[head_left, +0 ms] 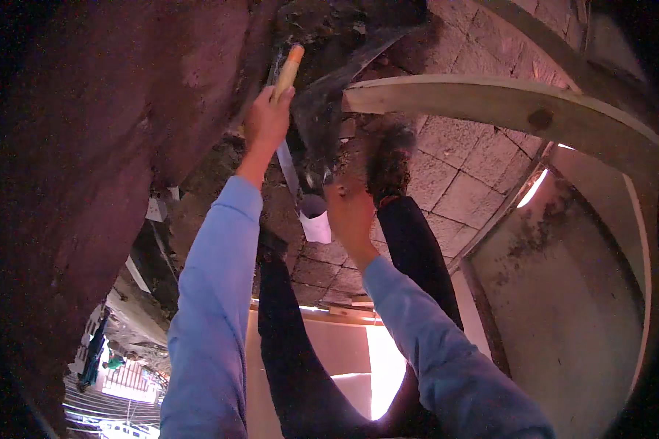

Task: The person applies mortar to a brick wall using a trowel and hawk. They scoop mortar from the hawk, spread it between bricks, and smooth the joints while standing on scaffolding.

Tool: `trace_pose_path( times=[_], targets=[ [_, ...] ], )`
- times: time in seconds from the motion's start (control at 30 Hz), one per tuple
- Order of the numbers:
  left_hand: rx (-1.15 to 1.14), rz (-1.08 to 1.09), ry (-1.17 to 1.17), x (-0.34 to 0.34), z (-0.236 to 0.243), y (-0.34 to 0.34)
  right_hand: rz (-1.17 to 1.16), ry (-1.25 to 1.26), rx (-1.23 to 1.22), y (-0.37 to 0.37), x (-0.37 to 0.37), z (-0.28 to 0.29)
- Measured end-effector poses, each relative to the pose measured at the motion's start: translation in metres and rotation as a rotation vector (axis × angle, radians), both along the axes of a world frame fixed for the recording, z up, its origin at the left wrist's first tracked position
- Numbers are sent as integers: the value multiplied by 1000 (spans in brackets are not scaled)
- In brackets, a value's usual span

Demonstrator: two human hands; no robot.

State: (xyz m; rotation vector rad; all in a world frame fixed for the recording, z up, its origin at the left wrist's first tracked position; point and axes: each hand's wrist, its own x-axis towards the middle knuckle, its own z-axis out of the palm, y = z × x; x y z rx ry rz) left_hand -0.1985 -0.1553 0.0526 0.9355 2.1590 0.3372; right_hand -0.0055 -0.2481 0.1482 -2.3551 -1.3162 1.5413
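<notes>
L hand [268, 121] (mine): fingers wrapped round an orange-tipped wooden handle [289, 69], which projects from that grip to the far side, long axis leaning slightly R. My R hand [350, 216] lies near & to the R, well apart from the handle; fingers look curled, but can't tell if they grip anything. Metal strip [288, 170], R of my L wrist, slants near & slightly R twd a white curved piece [316, 230]; strip–handle join unclear.
</notes>
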Motion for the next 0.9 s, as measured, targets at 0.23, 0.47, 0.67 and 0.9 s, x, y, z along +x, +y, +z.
trace_pose_path(
  times=[0.23,0.47,0.67,0.9],
  targets=[
    [-105,191,-57,39,-13,10,26,28,25,-1,7,-4],
    [-202,129,-321,18,3,12,80,94,-17,10,9,-3],
    [-255,80,-447,6,-7,17,181,78,16,14,11,-8],
    [-299,195,-742,-8,-12,35,156,80,-25,9,11,-15]
  ],
)
